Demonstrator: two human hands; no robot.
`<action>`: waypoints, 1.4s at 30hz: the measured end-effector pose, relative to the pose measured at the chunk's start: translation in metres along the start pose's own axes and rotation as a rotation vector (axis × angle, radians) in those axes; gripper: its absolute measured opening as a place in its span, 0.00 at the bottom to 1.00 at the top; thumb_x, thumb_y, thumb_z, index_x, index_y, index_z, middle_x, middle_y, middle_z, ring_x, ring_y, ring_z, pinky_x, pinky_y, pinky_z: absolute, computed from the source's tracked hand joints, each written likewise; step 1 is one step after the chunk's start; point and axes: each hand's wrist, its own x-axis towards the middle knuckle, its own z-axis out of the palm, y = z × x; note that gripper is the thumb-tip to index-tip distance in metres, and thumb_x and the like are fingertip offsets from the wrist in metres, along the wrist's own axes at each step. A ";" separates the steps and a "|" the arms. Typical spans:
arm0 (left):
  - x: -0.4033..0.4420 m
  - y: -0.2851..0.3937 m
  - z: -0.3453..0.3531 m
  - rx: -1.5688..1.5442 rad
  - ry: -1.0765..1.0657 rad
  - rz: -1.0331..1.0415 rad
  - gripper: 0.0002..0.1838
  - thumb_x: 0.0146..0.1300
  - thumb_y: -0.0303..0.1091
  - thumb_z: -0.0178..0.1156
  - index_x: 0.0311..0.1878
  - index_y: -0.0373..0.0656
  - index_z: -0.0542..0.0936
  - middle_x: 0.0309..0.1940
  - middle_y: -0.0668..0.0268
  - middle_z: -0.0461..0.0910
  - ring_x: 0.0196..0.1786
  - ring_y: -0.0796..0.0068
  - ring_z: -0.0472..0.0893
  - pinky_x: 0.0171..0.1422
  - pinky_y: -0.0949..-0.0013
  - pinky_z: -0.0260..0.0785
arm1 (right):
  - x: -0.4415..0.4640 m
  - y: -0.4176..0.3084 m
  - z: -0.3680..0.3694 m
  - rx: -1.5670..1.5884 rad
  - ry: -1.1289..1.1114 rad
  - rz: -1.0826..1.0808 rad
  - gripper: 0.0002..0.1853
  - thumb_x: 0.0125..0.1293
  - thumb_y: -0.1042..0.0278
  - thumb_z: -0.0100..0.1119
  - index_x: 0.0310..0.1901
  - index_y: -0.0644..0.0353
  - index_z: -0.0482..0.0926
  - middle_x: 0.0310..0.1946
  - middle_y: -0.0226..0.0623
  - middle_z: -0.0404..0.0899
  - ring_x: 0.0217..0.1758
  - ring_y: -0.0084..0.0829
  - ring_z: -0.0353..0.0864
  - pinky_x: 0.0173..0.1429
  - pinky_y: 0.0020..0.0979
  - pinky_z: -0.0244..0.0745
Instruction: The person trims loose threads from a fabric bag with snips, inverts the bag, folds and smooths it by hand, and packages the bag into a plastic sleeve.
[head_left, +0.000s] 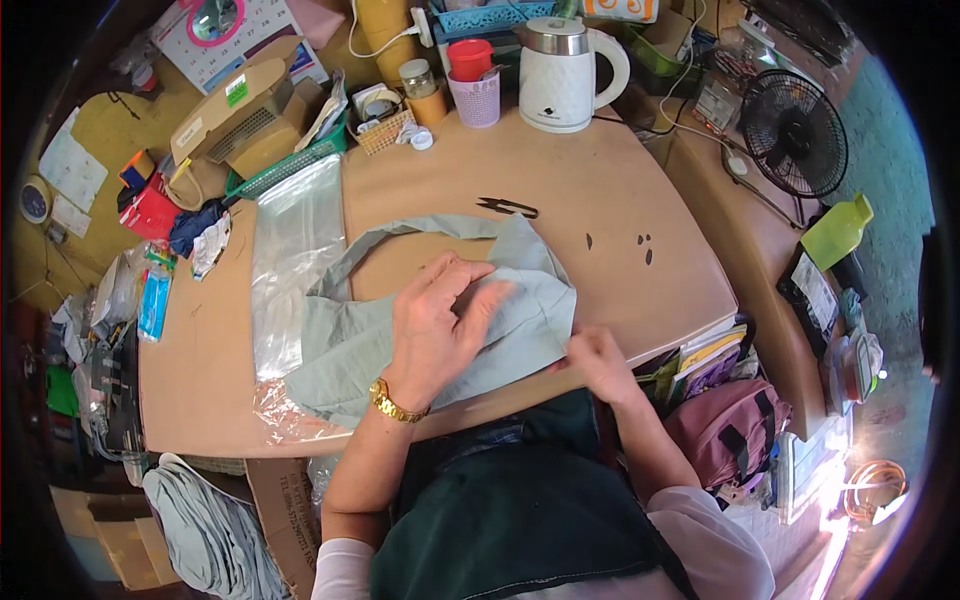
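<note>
Mostly, my view of the left hand (440,325) was from its back: it lay over the middle of the grey-green cloth (530,320), hiding what was under the palm, and its fingertips were lost in blur. I could not tell whether it gripped the fabric or only pressed it. The right hand (597,365) was smeared too, curled in at the cloth's right-hand end beside the table's front edge; perhaps it pinched a bit of the fabric, but I could not confirm any grip from where I sat.

The cloth lay near the front of the tan table (620,180), its left part over a clear plastic sheet (290,220), so much of that sheet's lower end was covered. It looked thin, matt and softly creased — a broad panel with a narrow strip (430,228) arching along its far side, bare tabletop showing through the gap. On the right it came to a folded corner, with faint lines across it. Beyond lay dark snips (495,207). The lap was hidden beneath a dark apron (500,500) — its lower edge cut off by the frame.
</note>
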 end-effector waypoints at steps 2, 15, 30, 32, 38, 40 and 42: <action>0.002 -0.001 0.005 0.017 -0.038 0.016 0.04 0.59 0.23 0.68 0.37 0.35 0.83 0.25 0.60 0.78 0.27 0.68 0.75 0.31 0.68 0.67 | 0.004 0.002 0.008 -0.051 -0.044 -0.005 0.17 0.75 0.60 0.56 0.34 0.66 0.81 0.30 0.35 0.82 0.33 0.21 0.80 0.38 0.25 0.75; -0.006 0.005 0.037 -0.215 -0.173 0.121 0.10 0.56 0.32 0.71 0.41 0.41 0.86 0.21 0.66 0.73 0.27 0.66 0.73 0.31 0.65 0.66 | 0.019 -0.055 -0.005 -0.942 0.262 -0.886 0.09 0.59 0.73 0.69 0.38 0.65 0.80 0.29 0.42 0.83 0.31 0.36 0.82 0.40 0.34 0.76; -0.127 -0.118 -0.090 0.650 0.486 -0.160 0.09 0.64 0.31 0.67 0.36 0.35 0.79 0.19 0.66 0.74 0.21 0.75 0.69 0.28 0.67 0.65 | 0.078 0.026 -0.030 -1.115 0.344 -0.426 0.11 0.72 0.64 0.57 0.33 0.59 0.77 0.22 0.53 0.77 0.28 0.55 0.79 0.31 0.46 0.73; -0.146 -0.081 -0.113 0.475 0.303 -0.667 0.12 0.68 0.33 0.65 0.38 0.33 0.75 0.26 0.59 0.81 0.25 0.68 0.79 0.32 0.67 0.71 | 0.078 0.025 -0.035 -1.117 0.340 -0.398 0.12 0.72 0.62 0.57 0.32 0.59 0.77 0.23 0.53 0.78 0.30 0.57 0.80 0.33 0.49 0.73; -0.178 -0.056 -0.092 -0.575 0.046 -1.146 0.14 0.70 0.36 0.63 0.39 0.32 0.77 0.32 0.56 0.86 0.31 0.75 0.85 0.34 0.74 0.75 | 0.083 0.026 -0.038 -0.988 0.388 -0.388 0.12 0.72 0.64 0.56 0.32 0.61 0.76 0.20 0.51 0.75 0.22 0.53 0.76 0.28 0.44 0.69; -0.176 -0.064 -0.068 -0.656 0.345 -0.944 0.13 0.70 0.35 0.63 0.42 0.32 0.78 0.30 0.60 0.85 0.30 0.76 0.85 0.34 0.73 0.78 | 0.082 0.024 -0.041 -0.816 0.366 -0.426 0.11 0.72 0.66 0.57 0.32 0.63 0.76 0.19 0.48 0.73 0.21 0.49 0.74 0.28 0.42 0.67; -0.185 -0.084 -0.072 -0.627 0.203 -0.877 0.11 0.69 0.32 0.64 0.45 0.33 0.77 0.29 0.62 0.84 0.29 0.77 0.85 0.33 0.73 0.79 | 0.074 0.008 -0.047 -0.832 0.455 -0.439 0.11 0.72 0.66 0.57 0.32 0.63 0.76 0.18 0.46 0.73 0.22 0.46 0.75 0.29 0.41 0.68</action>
